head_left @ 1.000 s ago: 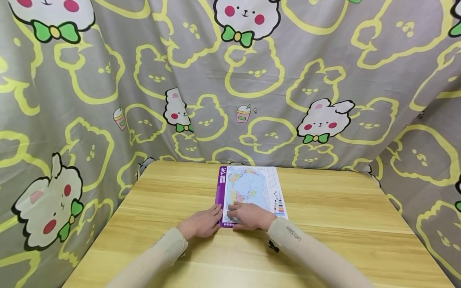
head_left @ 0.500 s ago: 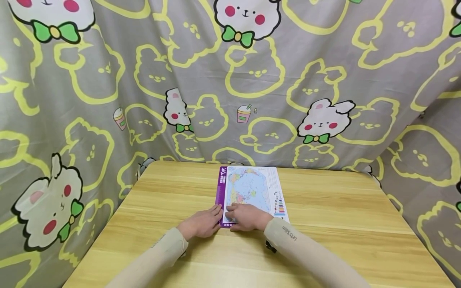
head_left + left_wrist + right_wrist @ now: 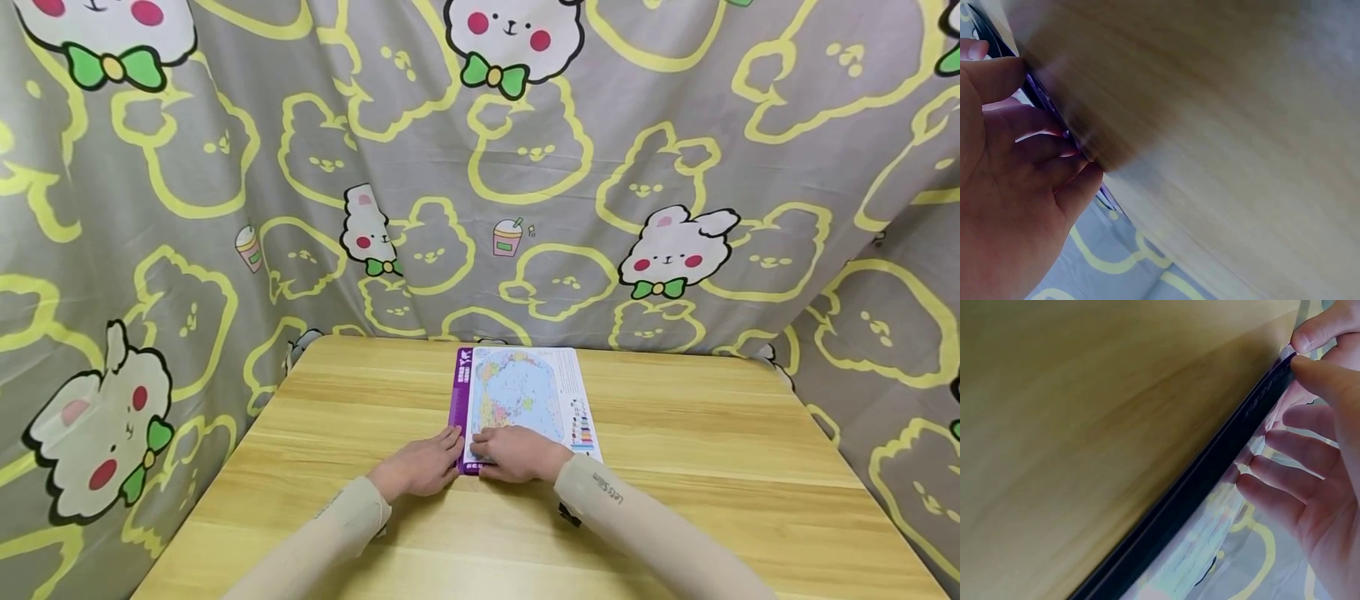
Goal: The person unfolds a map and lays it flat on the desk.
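A world map [image 3: 525,383] with a purple border lies flat on the wooden table, its printed side up. At its near left corner, the fingers of my left hand [image 3: 423,462] rest along the purple edge. My right hand [image 3: 521,454] lies over the near part of the map, fingers extended, fingertips on the print and thumb by the near edge. In the right wrist view the map's dark edge [image 3: 1185,487] shows layers, and the right fingers [image 3: 1285,478] touch its glossy face. The left wrist view has the left fingers [image 3: 1079,187] along the thin purple edge.
The wooden table [image 3: 712,425] extends to both sides of the map. A grey curtain [image 3: 540,167] with yellow outlines and cartoon rabbits hangs behind and at the sides. Under the right sleeve [image 3: 622,492] a small black object [image 3: 570,514] shows.
My right hand has shifted very slightly toward the near edge of the map. The left hand holds its place, and the map has stayed almost where it was.
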{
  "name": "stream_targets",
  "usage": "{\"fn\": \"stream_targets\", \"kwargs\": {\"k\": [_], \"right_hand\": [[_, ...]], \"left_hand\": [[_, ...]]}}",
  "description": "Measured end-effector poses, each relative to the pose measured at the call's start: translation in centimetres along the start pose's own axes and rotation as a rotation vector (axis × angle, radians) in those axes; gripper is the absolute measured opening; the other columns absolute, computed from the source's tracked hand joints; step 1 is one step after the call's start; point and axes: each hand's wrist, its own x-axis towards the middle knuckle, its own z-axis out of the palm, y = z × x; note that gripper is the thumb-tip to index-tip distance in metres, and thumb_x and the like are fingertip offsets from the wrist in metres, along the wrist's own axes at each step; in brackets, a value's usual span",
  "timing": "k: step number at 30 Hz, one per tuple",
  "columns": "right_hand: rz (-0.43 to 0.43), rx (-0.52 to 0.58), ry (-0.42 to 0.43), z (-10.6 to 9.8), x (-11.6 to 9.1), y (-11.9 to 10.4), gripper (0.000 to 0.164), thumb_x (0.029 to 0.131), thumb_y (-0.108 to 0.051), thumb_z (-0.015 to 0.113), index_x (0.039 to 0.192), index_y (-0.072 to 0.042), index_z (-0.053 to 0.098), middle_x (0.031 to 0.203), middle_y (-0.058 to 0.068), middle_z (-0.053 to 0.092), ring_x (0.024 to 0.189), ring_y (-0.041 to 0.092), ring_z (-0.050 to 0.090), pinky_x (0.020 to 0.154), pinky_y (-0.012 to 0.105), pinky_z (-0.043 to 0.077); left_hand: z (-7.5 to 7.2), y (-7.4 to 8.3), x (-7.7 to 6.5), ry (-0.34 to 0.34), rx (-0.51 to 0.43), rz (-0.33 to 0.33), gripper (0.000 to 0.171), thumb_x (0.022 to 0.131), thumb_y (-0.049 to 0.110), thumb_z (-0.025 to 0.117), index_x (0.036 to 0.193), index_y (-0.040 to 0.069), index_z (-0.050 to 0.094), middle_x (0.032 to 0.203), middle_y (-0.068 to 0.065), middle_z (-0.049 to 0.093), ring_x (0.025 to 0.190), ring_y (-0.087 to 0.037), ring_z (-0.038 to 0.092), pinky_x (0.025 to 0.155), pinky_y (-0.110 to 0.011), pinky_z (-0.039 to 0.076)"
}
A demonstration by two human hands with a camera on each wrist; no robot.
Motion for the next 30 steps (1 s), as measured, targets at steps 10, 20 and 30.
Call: {"fn": "stream_targets", "kwargs": {"k": [10, 20, 30], "right_hand": [[-0.038, -0.059, 0.073, -0.5, -0.8, -0.2, 0.034, 0.098, -0.031, 0.052, 0.125, -0.012, 0.061, 0.126, 0.005, 0.060, 0.117, 0.016, 0.055, 0.093, 0.030, 0.048], [-0.043, -0.219, 0.098, -2.6, -2.0, -0.6, 0.033, 0.098, -0.018, 0.051, 0.129, -0.011, 0.058, 0.125, 0.003, 0.061, 0.112, 0.015, 0.059, 0.087, 0.027, 0.051], [-0.003, -0.263, 0.111, -4.1, -2.9, -0.6, 0.036, 0.097, -0.013, 0.050, 0.133, -0.012, 0.055, 0.128, 0.004, 0.059, 0.112, 0.016, 0.059, 0.084, 0.029, 0.053]], "left_hand": [[0.2, -0.2, 0.1, 0.001, -0.001, 0.006, 0.055, 0.100, 0.032, 0.044, 0.142, -0.004, 0.038, 0.149, -0.020, 0.030, 0.138, -0.030, 0.028, 0.110, -0.036, 0.029], [0.1, -0.1, 0.0, 0.006, -0.008, 0.008, 0.055, 0.099, 0.032, 0.046, 0.141, -0.003, 0.039, 0.149, -0.020, 0.032, 0.137, -0.030, 0.030, 0.110, -0.038, 0.029], [-0.1, 0.0, -0.1, 0.016, -0.025, 0.000, 0.055, 0.098, 0.031, 0.047, 0.141, -0.003, 0.040, 0.148, -0.020, 0.032, 0.136, -0.031, 0.031, 0.109, -0.039, 0.031]]}}
